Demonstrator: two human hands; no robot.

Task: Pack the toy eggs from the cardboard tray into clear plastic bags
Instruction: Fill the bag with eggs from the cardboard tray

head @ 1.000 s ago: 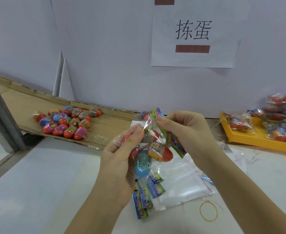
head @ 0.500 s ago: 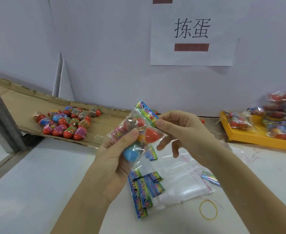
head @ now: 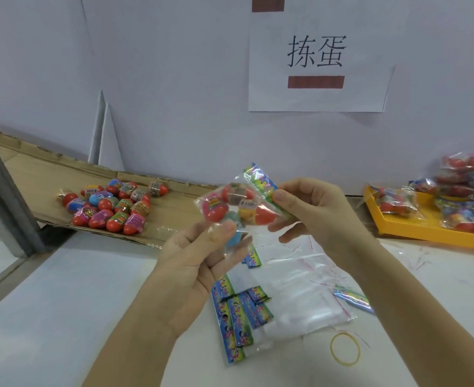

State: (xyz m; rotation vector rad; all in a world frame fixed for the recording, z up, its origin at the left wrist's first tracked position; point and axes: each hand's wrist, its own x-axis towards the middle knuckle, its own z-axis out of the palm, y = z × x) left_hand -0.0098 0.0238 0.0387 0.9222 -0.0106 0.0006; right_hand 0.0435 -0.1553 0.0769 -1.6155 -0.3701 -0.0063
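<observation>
The grip of the left hand [head: 199,263] is clamped on the lower end of a clear bag [head: 236,202] of eggs, held above the tabletop [head: 62,303] right of the cardboard tray [head: 34,174] of loose eggs [head: 113,205]; its top is pinched by the right hand [head: 314,213]. Filled bags [head: 470,188] are piled far right.

Bare hands, left hand [head: 199,263], right hand [head: 324,216], bare forearms [head: 414,300], short nails.

A pale grey wall [head: 160,79] rises behind the white counter [head: 48,317], with a white paper sign [head: 319,65] bearing black characters and a dark red bar fixed to it, two pointed white sheets [head: 107,141] leaning at its foot, and a grey metal post [head: 4,196] slanting at the left edge.
</observation>
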